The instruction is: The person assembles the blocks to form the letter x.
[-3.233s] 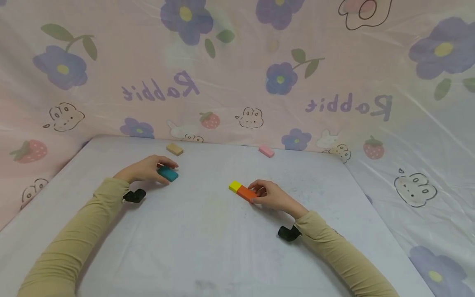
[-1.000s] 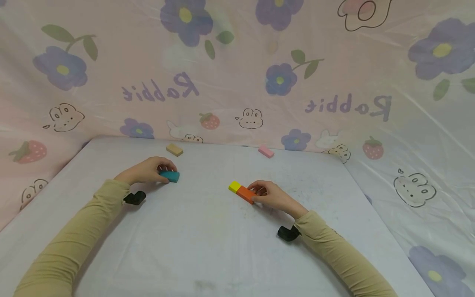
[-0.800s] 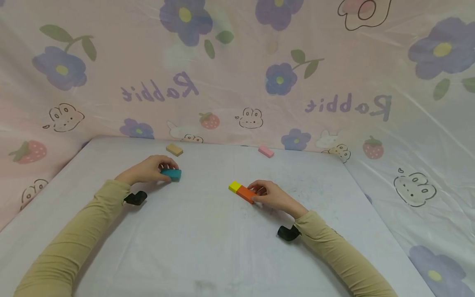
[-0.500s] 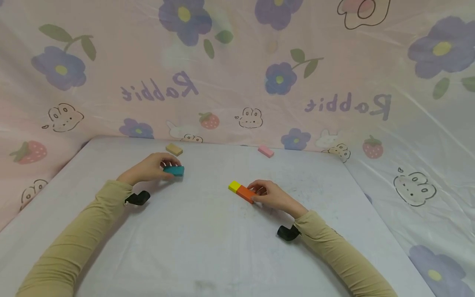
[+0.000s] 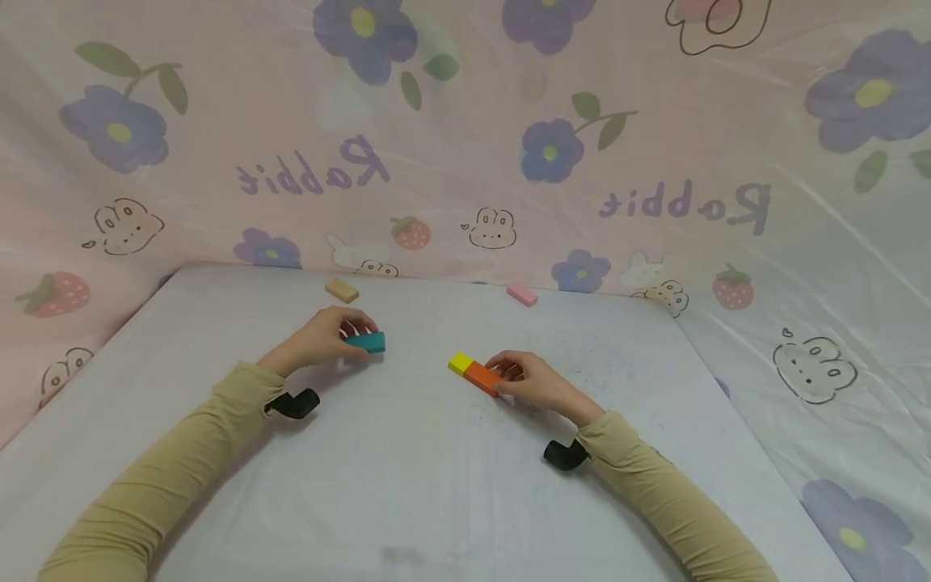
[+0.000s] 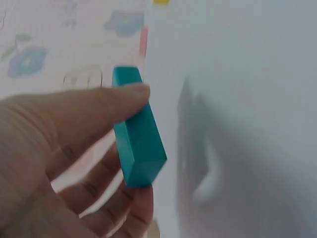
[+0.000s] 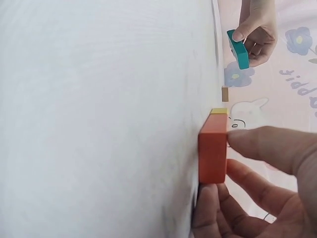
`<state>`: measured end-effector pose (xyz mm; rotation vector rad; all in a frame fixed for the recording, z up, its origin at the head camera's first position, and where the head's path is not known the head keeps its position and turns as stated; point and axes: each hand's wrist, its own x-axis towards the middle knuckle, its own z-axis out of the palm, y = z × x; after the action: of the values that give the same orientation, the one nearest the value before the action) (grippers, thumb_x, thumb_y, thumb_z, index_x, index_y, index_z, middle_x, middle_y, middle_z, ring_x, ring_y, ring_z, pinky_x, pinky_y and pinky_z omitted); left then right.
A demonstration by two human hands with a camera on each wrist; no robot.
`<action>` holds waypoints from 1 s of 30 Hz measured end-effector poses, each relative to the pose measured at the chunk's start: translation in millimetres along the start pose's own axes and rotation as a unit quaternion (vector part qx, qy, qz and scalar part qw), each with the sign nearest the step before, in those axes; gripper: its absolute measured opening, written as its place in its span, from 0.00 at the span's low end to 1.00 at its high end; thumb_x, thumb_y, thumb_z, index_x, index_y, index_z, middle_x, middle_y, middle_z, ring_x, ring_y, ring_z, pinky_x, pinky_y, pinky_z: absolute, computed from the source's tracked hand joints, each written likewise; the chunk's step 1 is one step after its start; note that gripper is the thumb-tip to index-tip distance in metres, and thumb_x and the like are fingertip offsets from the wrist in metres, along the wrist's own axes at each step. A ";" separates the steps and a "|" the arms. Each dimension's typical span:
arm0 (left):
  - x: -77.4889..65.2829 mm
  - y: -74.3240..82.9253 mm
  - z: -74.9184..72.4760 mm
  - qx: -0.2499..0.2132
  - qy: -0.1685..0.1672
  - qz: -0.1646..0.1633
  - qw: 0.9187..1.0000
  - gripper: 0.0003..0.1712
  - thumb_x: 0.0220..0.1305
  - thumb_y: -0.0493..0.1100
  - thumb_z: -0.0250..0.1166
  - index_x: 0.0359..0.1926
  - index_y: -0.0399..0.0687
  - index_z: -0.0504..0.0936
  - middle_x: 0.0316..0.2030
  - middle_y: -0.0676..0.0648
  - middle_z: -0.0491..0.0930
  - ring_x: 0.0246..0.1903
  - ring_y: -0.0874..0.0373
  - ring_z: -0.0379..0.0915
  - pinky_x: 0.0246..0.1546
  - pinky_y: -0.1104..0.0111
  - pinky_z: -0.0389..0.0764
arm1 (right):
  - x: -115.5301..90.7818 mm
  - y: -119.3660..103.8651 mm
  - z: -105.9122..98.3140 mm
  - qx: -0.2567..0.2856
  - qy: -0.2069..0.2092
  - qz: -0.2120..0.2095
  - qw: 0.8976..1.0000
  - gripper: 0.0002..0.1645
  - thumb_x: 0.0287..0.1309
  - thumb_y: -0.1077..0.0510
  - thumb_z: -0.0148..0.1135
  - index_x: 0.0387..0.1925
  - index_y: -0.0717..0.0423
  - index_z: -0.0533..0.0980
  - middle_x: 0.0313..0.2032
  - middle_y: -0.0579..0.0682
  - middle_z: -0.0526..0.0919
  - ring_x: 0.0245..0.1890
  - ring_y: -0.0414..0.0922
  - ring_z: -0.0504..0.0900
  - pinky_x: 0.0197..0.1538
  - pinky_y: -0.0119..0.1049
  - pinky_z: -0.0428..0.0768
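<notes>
Thumb and fingers of my left hand [image 5: 327, 333] pinch a teal rectangular block [image 5: 374, 343], left of centre in the head view. In the left wrist view the thumb lies across the teal block [image 6: 143, 141], and its shadow falls on the white surface apart from it. My right hand [image 5: 537, 381] holds an orange block [image 5: 480, 377] by its near end, low at the tabletop. A yellow block [image 5: 460, 364] sits end to end against the orange one, at its far left end. The right wrist view shows both the orange block [image 7: 213, 154] and the yellow block [image 7: 219, 111] in line.
Toward the back of the white table [image 5: 414, 485] lie a tan block [image 5: 342, 290] on the left and a pink block [image 5: 521, 294] on the right. A patterned sheet [image 5: 451, 145] rises behind and at both sides. Black wrist cameras [image 5: 294, 403] hang under each sleeve.
My left hand has carried the teal block rightward toward the middle, having earlier turned it from lying slanted to level. The right hand, orange block and yellow block stay in place.
</notes>
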<state>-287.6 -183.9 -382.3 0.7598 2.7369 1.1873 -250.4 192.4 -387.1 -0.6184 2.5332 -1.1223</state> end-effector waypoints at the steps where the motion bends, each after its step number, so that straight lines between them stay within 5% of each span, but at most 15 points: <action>1: 0.3 2.6 3.9 0.001 0.000 -0.003 1.000 0.21 0.49 0.36 0.75 0.46 0.43 0.82 0.37 0.46 0.78 0.38 0.50 0.73 0.41 0.61 0.76 | 0.0 0.0 0.0 0.000 0.000 0.000 1.000 0.18 0.60 0.60 0.63 0.52 0.55 0.76 0.42 0.51 0.78 0.41 0.48 0.76 0.42 0.39 0.76; 20: -0.4 45.6 56.0 -0.012 0.000 -0.042 0.999 0.20 0.46 0.37 0.77 0.42 0.41 0.82 0.33 0.46 0.78 0.33 0.54 0.71 0.35 0.65 0.75 | 0.4 4.3 0.6 -0.017 0.004 -0.006 1.000 0.18 0.60 0.59 0.64 0.52 0.54 0.76 0.41 0.50 0.78 0.41 0.46 0.76 0.43 0.40 0.75; 30: 2.4 57.5 71.2 -0.006 0.005 -0.059 0.998 0.20 0.46 0.38 0.77 0.42 0.42 0.82 0.33 0.47 0.78 0.34 0.53 0.71 0.35 0.66 0.76 | 4.3 2.0 -3.1 -0.036 0.004 -0.007 0.999 0.18 0.60 0.60 0.63 0.53 0.55 0.76 0.42 0.51 0.78 0.42 0.48 0.76 0.46 0.41 0.75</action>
<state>-248.3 -101.7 -391.6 0.5841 2.7381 1.1855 -256.0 193.4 -387.1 -0.6517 2.5903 -1.0437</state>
